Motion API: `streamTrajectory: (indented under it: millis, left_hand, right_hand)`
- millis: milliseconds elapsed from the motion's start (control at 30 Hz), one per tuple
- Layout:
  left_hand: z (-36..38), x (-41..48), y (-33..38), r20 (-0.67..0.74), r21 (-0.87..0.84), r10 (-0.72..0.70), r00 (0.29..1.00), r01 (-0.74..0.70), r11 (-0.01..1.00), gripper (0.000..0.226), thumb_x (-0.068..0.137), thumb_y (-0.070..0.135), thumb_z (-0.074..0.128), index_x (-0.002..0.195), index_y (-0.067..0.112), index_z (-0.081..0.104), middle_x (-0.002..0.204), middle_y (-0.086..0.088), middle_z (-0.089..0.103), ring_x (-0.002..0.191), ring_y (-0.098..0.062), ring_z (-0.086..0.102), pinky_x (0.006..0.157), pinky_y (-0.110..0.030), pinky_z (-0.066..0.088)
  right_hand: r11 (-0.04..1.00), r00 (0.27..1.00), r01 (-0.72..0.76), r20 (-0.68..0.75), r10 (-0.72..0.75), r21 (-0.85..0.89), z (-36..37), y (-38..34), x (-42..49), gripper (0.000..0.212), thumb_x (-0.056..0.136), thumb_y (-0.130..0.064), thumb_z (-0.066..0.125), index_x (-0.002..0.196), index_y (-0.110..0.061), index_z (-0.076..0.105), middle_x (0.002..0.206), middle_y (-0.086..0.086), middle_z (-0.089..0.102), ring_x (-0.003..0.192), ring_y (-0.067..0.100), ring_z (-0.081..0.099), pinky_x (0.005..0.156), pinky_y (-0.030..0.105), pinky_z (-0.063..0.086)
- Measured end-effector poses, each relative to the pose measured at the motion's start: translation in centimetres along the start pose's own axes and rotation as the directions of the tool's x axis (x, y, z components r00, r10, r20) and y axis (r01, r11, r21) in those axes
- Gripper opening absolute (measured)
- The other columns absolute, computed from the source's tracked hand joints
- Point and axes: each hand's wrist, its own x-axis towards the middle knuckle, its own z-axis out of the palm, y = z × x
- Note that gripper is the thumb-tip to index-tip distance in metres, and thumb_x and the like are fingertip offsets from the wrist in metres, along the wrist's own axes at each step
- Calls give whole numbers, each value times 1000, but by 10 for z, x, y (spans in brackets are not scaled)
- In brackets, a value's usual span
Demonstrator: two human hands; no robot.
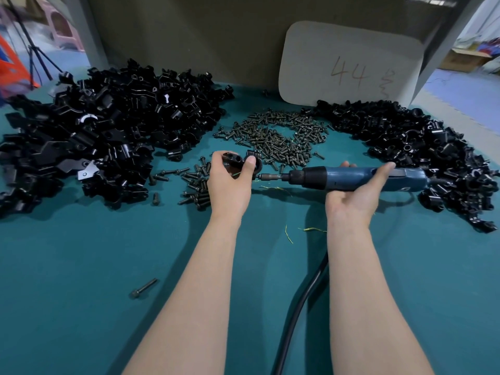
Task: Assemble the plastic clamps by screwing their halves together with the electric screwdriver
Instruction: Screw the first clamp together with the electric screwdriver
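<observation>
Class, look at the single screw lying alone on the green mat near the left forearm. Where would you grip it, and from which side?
Pinch the lone screw at mid-shank, coming straight down from above. It lies flat on the mat, head toward the near left, so finger and thumb should close across its thin shank from the two long sides, where the mat is bare.

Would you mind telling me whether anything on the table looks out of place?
One screw lies alone near the front of the table, well away from the screw pile. A few yellow-green strands also litter the table near the black cable.
</observation>
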Motion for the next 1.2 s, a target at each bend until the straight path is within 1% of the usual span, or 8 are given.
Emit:
streamTrajectory:
  millis: [67,200,533,700,767,933,1100,1200]
  left_hand:
    - [1,-1,0,-13,-16,-18,1000,17,1000,21,90,28,66,88,30,45,102,-3,61,102,-25,63,92,-41,53]
    - [3,-3,0,-33,-256,-147,989,134,957,20,91,24,65,90,22,45,98,-3,63,83,-10,69,64,-14,53]
    - [2,0,-3,-90,-141,-163,982,150,979,24,91,25,66,83,25,43,93,1,59,79,-10,65,68,-21,53]
    - [4,0,0,-64,-226,-219,974,200,953,22,92,23,65,91,20,43,93,8,54,89,-20,66,52,-9,49]
    - [5,0,0,-79,-219,-213,974,191,957,22,92,24,64,96,20,43,92,10,51,87,-19,66,51,-9,47]
    - [4,-1,0,-106,-252,-212,971,180,951,29,92,22,64,82,29,39,93,6,55,98,-26,66,50,-8,47]
    - [6,1,-4,-88,-162,-184,979,168,972,30,92,25,65,82,32,37,93,9,53,75,-7,65,60,-13,48]
    - [6,3,-6,-81,-137,-181,980,169,976,23,91,26,66,100,20,46,95,8,54,55,5,63,69,-21,51]
  right_hand:
    - [1000,1000,6,-6,-6,-8,0,1,0,48,86,-47,65,123,-21,48,111,6,61,94,20,66,96,33,51]
    - [999,1000,-24,-16,24,42,-1,0,1,47,85,-48,65,121,-21,50,106,6,60,90,20,65,95,34,51]
    - [997,998,-69,2,69,41,-6,-5,6,58,82,-53,67,129,-21,52,120,3,62,104,19,64,102,37,46]
    - [999,999,-42,30,42,-4,-7,-4,6,40,87,-37,68,119,-15,56,105,-1,61,97,14,62,100,30,47]
    - [999,998,-49,26,49,11,-7,-2,5,46,88,-34,68,128,-15,54,105,2,60,95,17,62,100,32,48]
    - [997,998,-68,21,67,35,-7,-5,8,56,85,-30,71,136,-18,49,116,2,61,93,20,62,96,33,50]
    - [996,997,-72,14,72,48,-7,-8,7,56,84,-23,73,136,-18,51,119,1,62,94,21,65,96,35,50]
    - [995,997,-81,23,79,65,-7,-9,7,54,85,-21,72,135,-19,52,129,1,60,94,21,67,97,36,50]
